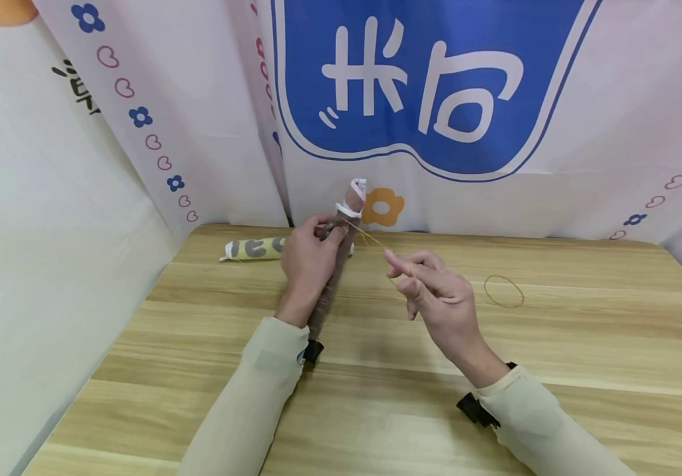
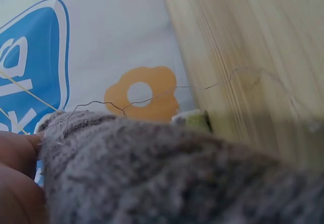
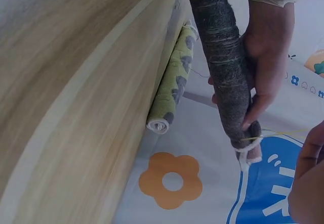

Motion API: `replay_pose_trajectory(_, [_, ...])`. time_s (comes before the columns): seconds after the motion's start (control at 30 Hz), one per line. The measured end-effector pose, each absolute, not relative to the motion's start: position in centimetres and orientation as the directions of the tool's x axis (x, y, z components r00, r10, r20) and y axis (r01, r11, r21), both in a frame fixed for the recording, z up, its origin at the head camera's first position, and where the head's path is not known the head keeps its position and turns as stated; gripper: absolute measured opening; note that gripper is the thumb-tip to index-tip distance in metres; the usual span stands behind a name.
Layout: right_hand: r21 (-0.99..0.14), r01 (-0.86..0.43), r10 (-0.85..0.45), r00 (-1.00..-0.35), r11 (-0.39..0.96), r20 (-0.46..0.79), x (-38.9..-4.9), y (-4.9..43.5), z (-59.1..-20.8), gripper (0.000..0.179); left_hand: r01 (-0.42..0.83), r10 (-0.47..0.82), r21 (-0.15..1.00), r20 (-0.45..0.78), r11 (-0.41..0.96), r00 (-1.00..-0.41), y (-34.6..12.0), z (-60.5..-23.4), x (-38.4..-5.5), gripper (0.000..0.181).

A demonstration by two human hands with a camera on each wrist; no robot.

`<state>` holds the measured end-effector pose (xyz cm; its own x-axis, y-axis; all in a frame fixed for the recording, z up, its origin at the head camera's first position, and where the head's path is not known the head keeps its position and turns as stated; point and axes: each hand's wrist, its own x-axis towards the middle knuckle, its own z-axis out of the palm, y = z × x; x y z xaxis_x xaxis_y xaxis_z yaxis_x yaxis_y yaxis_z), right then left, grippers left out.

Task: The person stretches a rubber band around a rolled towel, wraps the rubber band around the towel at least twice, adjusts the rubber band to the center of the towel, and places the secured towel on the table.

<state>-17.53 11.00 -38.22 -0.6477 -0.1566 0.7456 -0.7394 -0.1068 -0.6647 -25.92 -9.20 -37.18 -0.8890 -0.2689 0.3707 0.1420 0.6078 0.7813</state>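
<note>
My left hand point(image 1: 311, 258) grips a rolled brown-grey towel point(image 1: 327, 297) near its upper end, where white edging shows. The roll tilts up from beside the left sleeve toward the back wall. A thin yellow rubber band point(image 1: 370, 238) loops around the roll close to the white edging. My right hand point(image 1: 444, 297) holds the band's other end, stretched taut to the right of the roll. In the left wrist view, the towel roll point(image 2: 167, 168) fills the foreground with loose threads trailing from it.
A second rolled towel point(image 1: 260, 248), yellow-green with grey shapes, lies at the table's back left, partly behind the left hand. Another rubber band point(image 1: 504, 307) lies on the wooden table point(image 1: 388, 410) at right. A printed cloth point(image 1: 221, 178) hangs along the back edge.
</note>
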Motion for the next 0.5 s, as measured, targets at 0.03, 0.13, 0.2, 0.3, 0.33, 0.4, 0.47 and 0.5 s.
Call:
replay_pose_trajectory(0.03, [-0.673, -0.732, -0.149, -0.657, -0.106, 0.739, -17.53, 11.04, -38.20, 0.045, 0.163, -0.255, 0.779, 0.384, 0.605, -0.887, -9.13, -37.18, -25.89, 0.028])
replay_pose_trajectory(0.13, [-0.679, -0.725, -0.150, -0.663, -0.111, 0.733, -17.60, 11.07, -38.20, 0.050, 0.232, -0.212, 0.774, 0.425, 0.589, -0.880, -8.86, -37.22, -25.83, 0.027])
replay_pose_trajectory(0.2, [-0.671, -0.733, -0.158, -0.654, -0.114, 0.740, -17.69, 11.06, -38.27, 0.052, 0.269, -0.189, 0.770, 0.447, 0.578, -0.874, -8.67, -37.24, -25.78, 0.028])
replay_pose_trajectory(0.3, [-0.649, -0.754, -0.185, -0.626, -0.102, 0.757, -17.85, 11.09, -38.45, 0.053, 0.300, -0.171, 0.767, 0.466, 0.568, -0.868, -8.46, -37.21, -25.69, 0.031])
replay_pose_trajectory(0.33, [-0.642, -0.761, -0.195, -0.618, -0.094, 0.761, -17.87, 11.09, -38.48, 0.054, 0.305, -0.169, 0.766, 0.470, 0.566, -0.866, -8.42, -37.19, -25.66, 0.032])
replay_pose_trajectory(0.4, [-0.633, -0.771, -0.212, -0.608, -0.075, 0.765, -17.90, 11.14, -38.57, 0.054, 0.313, -0.163, 0.764, 0.475, 0.564, -0.865, -8.39, -37.16, -25.59, 0.032])
replay_pose_trajectory(0.47, [-0.624, -0.778, -0.216, -0.599, -0.073, 0.771, -17.90, 11.15, -38.56, 0.053, 0.318, -0.159, 0.764, 0.477, 0.562, -0.864, -8.40, -37.19, -25.61, 0.030])
replay_pose_trajectory(0.5, [-0.620, -0.781, -0.210, -0.595, -0.078, 0.776, -17.89, 11.14, -38.51, 0.053, 0.316, -0.159, 0.765, 0.475, 0.562, -0.866, -8.40, -37.23, -25.64, 0.029])
